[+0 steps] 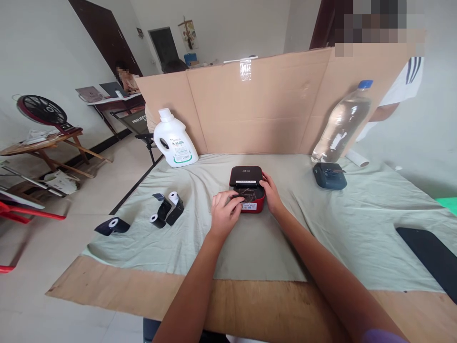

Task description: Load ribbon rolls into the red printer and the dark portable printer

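Observation:
A small red and black receipt printer (255, 208) stands on the cloth in front of me, its black lid (246, 175) raised. My right hand (272, 196) grips its right side, thumb near the lid's hinge. With bent fingers, my left hand (224, 212) holds the front left edge, fingertips reaching over the open compartment (253, 193). Something dark and shiny shows inside, partly covered by those fingers. To the left lie several black-coated paper rolls (119, 225) with white cores.
A white detergent bottle (174, 140) and a clear bottle with blue cap (342, 124) stand before a cardboard screen (250, 109). At right are a dark printer (329, 176), a white tube (357, 158) and a black phone (428, 252). A person stands behind the screen.

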